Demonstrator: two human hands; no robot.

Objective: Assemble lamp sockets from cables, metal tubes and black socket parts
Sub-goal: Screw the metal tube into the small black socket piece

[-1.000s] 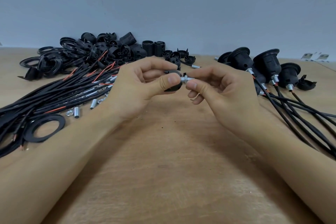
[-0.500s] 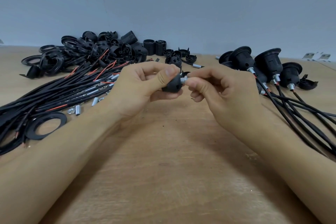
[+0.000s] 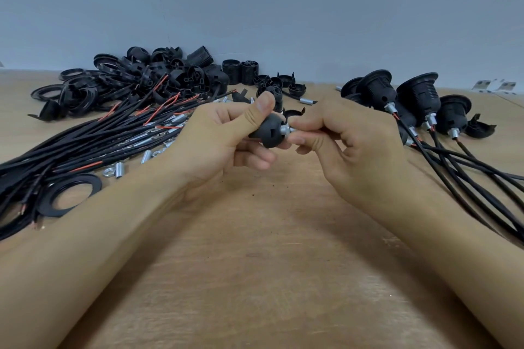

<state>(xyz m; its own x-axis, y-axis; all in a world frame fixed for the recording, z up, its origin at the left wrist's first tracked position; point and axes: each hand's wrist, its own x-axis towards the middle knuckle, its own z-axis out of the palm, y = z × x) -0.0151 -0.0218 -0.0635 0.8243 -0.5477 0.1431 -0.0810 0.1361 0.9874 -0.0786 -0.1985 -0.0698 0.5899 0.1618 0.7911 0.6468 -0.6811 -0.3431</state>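
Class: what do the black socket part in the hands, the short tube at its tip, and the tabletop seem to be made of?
Socket part: probably moulded plastic, matt black with a dull sheen. Tube: metal, bright silvery and shiny. Tabletop: wood or plywood by its visible grain, unpolished.

No legible txt (labels incl.)

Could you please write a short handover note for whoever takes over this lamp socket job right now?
Left hand grips a black socket cap above the table.
Right hand pinches the metal tube at the cap's end.
Done: several assembled sockets with cables lie at the right.
Left: finish seating this tube, then add cable and remaining parts. Loose cables and spare tubes lie at the left, black socket parts behind them.
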